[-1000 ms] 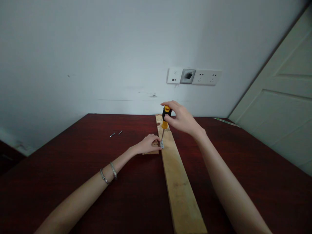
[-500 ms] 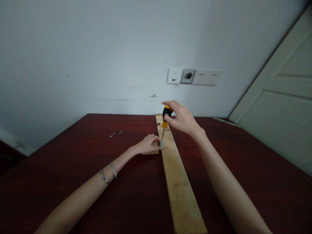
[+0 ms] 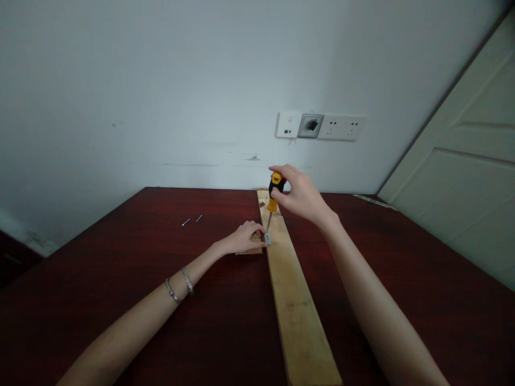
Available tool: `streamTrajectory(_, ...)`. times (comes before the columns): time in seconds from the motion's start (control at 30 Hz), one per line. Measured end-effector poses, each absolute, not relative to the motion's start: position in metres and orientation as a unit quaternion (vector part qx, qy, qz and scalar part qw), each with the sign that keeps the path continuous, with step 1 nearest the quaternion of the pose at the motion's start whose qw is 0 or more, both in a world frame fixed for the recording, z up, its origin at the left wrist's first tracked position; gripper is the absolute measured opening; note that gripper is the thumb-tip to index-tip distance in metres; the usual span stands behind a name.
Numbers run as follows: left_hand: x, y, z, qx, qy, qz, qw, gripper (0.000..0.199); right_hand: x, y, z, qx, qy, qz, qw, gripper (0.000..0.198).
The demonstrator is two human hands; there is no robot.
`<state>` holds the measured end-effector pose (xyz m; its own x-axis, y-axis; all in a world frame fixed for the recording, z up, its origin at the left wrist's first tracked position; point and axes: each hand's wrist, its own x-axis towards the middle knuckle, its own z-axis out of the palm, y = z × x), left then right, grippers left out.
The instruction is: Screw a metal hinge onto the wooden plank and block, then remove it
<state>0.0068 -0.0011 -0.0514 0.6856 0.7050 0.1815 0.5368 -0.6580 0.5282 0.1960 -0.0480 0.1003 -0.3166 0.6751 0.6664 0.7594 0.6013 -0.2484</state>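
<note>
Gripping the yellow-and-black screwdriver (image 3: 276, 188), the curled right hand (image 3: 301, 194) aims its long axis just past six o'clock at the small silver metal bracket (image 3: 268, 239) on the pale wooden board (image 3: 300, 305); the left hand (image 3: 242, 239), nearer, pinches the bracket from nine.

1. Plank (image 3: 300, 305) on the table (image 3: 382, 279), running nearward from its far edge.
2. Bracket (image 3: 268, 239) on the plank's left edge, beneath the screwdriver (image 3: 275, 192).
3. Block (image 3: 253, 251) just left of the plank.
4. Two fasteners (image 3: 185, 222) farther left, toward the far left corner.
5. Strip (image 3: 375, 201) at the far right corner; door (image 3: 466, 166) beyond.
6. Sockets (image 3: 341, 128) behind the far edge.
</note>
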Motion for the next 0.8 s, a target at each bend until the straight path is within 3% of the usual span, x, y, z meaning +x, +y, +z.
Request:
streamTrajectory(0.37,0.0075,-0.0040,-0.0474,0.889,0.350,0.191,0.224,0.039,0.1952,-0.0499,0.1002,-0.448,-0.814,-0.044,0.367,0.031)
streamTrajectory(0.57,0.0065,-0.0026,-0.0497,0.890,0.341,0.200,0.226,0.037,0.1958,-0.0453,0.0978,-0.453,-0.806,-0.037,0.380,0.047)
streamTrajectory(0.8,0.0076,-0.0032,-0.0494,0.890,0.346,0.198,0.222,0.038,0.1953,-0.0499,0.0996,-0.464,-0.806,-0.074,0.360,0.044)
